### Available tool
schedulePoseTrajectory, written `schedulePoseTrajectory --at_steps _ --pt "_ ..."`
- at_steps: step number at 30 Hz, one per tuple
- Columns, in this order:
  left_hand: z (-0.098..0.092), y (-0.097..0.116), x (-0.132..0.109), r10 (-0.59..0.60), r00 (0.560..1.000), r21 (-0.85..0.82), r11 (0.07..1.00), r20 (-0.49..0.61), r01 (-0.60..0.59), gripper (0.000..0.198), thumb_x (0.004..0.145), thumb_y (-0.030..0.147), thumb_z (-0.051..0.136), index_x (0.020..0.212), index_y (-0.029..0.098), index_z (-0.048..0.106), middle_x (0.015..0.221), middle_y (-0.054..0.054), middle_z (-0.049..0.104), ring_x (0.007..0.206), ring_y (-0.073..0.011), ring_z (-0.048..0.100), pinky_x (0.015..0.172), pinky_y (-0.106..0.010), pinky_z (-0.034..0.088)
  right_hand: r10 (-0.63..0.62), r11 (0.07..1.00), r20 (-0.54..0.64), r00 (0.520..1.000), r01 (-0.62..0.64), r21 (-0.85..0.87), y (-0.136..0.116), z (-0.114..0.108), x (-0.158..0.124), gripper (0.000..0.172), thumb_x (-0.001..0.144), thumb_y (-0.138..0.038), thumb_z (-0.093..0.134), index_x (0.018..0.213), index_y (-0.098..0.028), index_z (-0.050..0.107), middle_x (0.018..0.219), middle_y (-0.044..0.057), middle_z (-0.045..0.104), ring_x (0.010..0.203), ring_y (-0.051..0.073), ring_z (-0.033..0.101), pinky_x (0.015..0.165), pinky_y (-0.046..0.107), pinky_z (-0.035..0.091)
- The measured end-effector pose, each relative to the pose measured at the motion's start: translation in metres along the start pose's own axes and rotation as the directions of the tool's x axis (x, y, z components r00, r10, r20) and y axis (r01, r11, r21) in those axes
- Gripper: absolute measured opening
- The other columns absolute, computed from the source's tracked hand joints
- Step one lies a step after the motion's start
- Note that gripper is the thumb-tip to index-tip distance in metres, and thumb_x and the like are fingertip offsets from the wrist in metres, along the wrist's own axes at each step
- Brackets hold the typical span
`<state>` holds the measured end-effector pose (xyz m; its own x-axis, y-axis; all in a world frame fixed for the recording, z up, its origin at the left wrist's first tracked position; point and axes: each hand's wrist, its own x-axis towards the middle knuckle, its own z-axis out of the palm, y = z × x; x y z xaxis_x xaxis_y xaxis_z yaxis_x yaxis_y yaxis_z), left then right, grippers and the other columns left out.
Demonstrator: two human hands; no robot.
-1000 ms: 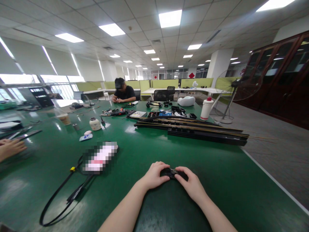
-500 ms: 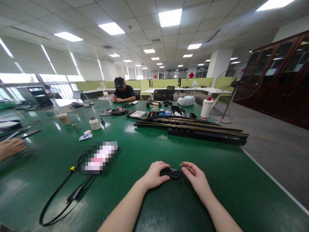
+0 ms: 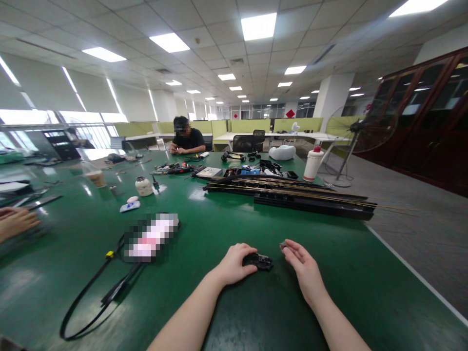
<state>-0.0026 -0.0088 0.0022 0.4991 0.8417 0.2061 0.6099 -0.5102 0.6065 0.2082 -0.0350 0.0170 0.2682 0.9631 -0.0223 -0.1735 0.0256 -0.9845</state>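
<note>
My left hand (image 3: 234, 264) rests on the green table (image 3: 204, 224) with its fingers curled round a small black part (image 3: 260, 261), holding it down. My right hand (image 3: 303, 265) is a short way to the right of that part, lifted a little, with thumb and forefinger pinched on a tiny dark piece (image 3: 282, 245). The two hands do not touch.
A black cable loop (image 3: 95, 297) with a yellow tag lies to the left, beside a blurred pink item (image 3: 151, 237). Long black rails (image 3: 292, 195) cross the table further back. A white bottle (image 3: 313, 164), a small jar (image 3: 144, 187) and tools stand beyond. Another person sits at the far end; someone's hand (image 3: 16, 222) shows at left.
My right hand has come off the black part and drawn away to the right, pinching a tiny piece. My left hand has stayed on the part.
</note>
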Motion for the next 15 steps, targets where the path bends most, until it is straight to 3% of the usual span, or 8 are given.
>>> schedulePoseTrajectory --at_steps 15 --pt "-0.0008 0.0003 -0.0006 -0.004 1.000 0.011 1.000 0.009 0.004 0.045 0.073 0.032 0.068 0.116 0.023 0.058 0.111 -0.005 0.059 0.104 -0.0242 0.052 0.094 -0.036 0.038 0.070 0.990 -0.031 0.997 -0.065 0.129 0.0062 -0.0042 0.0033 0.048 0.056 -0.047 0.076 0.097 -0.023 0.067 0.094 0.005 0.071 0.092 0.021 0.062 0.075 0.031 0.048"
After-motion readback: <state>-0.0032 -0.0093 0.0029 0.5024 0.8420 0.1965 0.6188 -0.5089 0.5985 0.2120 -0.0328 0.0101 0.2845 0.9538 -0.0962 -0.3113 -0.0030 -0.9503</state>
